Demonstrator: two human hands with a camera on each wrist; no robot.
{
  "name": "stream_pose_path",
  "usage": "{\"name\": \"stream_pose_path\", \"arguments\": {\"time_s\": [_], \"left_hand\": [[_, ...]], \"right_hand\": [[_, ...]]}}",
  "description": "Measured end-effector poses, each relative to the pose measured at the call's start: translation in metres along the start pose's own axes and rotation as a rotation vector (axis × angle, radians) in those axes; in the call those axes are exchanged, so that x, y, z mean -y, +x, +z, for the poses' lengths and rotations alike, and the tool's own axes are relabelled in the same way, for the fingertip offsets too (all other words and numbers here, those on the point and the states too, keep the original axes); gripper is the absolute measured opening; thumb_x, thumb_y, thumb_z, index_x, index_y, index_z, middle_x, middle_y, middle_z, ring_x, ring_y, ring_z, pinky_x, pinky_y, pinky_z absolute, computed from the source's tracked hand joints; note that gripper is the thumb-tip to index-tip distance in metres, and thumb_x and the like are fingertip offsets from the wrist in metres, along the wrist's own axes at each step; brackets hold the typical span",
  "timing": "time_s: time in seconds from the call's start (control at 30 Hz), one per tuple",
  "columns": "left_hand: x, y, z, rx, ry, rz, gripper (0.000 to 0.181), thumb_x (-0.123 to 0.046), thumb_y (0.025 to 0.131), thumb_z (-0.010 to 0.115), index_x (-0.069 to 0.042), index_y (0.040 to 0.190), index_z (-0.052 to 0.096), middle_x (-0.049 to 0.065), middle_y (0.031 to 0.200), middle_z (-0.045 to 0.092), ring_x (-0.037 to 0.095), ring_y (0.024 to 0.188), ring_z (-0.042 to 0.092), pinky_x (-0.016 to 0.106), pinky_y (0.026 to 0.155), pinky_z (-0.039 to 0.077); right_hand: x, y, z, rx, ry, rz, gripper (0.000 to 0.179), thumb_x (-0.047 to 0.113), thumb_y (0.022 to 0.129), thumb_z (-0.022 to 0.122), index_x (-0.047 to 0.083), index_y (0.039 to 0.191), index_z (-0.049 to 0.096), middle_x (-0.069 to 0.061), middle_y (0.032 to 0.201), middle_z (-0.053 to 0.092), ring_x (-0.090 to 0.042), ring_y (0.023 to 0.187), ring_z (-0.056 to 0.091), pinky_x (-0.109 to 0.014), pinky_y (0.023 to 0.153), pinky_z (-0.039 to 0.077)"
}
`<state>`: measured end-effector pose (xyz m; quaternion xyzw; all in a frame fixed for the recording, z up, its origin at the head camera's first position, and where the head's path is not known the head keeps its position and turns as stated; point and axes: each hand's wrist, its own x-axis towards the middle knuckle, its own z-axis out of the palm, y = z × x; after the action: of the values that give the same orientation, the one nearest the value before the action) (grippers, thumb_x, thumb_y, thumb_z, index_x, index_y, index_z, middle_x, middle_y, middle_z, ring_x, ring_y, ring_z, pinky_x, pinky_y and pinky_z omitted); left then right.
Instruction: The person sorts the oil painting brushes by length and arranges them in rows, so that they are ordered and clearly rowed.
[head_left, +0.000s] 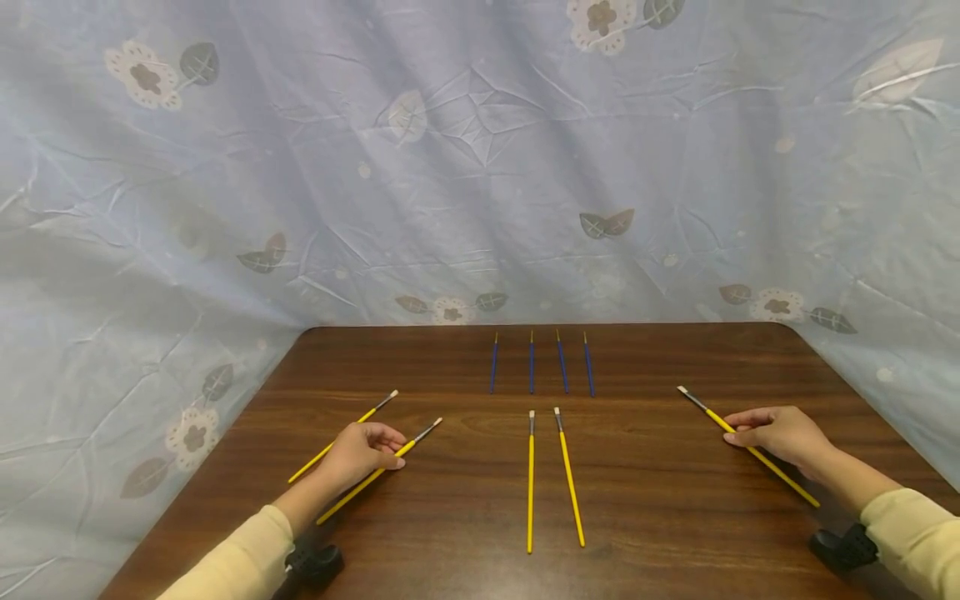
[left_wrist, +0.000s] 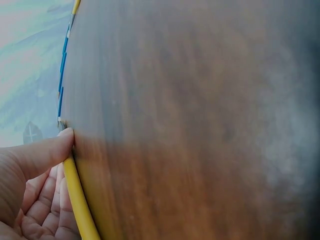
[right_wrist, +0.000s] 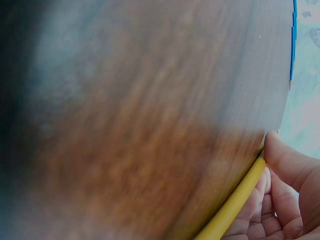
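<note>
On the left of the head view, my left hand pinches a yellow paintbrush between thumb and fingers. The brush slants, pale bristles pointing up and right. In the left wrist view the thumb presses the yellow handle, and the handle runs down past the fingers. My right hand grips another yellow paintbrush at the right side, its bristles toward the upper left. The right wrist view has the thumb against that handle with the fingers curled behind it. Just beyond my left hand lies a third yellow paintbrush.
Two yellow paintbrushes, one nearly straight and one slightly tilted, lie mid-table between the hands. Several thin blue paintbrushes lie in a row near the far edge of the brown wooden table. A floral curtain hangs behind.
</note>
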<state>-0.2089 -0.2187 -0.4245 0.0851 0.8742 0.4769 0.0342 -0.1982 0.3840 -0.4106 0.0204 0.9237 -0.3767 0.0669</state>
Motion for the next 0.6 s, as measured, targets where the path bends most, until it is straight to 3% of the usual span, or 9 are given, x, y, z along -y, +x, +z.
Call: {"name": "stream_pose_path", "arguments": {"time_s": [0.33,0.6], "left_hand": [[0.0001,0.0015,0.0005,-0.004,0.006,-0.030,0.025,0.003,0.070,0.082,0.002,0.093,0.072,0.004,0.083,0.068,0.016,0.075,0.062,0.021,0.063,0.052],[-0.0021,0.0039,-0.0011,0.010,0.040,-0.031,0.021,0.003,0.072,0.080,0.002,0.091,0.073,0.004,0.080,0.069,0.015,0.073,0.061,0.021,0.061,0.050]], "right_hand": [[-0.0008,-0.0004,0.0001,-0.011,-0.001,0.015,0.054,0.033,0.086,0.075,-0.006,0.122,0.063,-0.016,0.107,0.068,-0.021,0.090,0.057,-0.031,0.069,0.044],[-0.0015,0.0017,-0.0041,0.001,0.016,0.013,0.054,0.033,0.088,0.073,-0.007,0.122,0.062,-0.029,0.121,0.058,-0.038,0.102,0.055,-0.035,0.073,0.048]]}}
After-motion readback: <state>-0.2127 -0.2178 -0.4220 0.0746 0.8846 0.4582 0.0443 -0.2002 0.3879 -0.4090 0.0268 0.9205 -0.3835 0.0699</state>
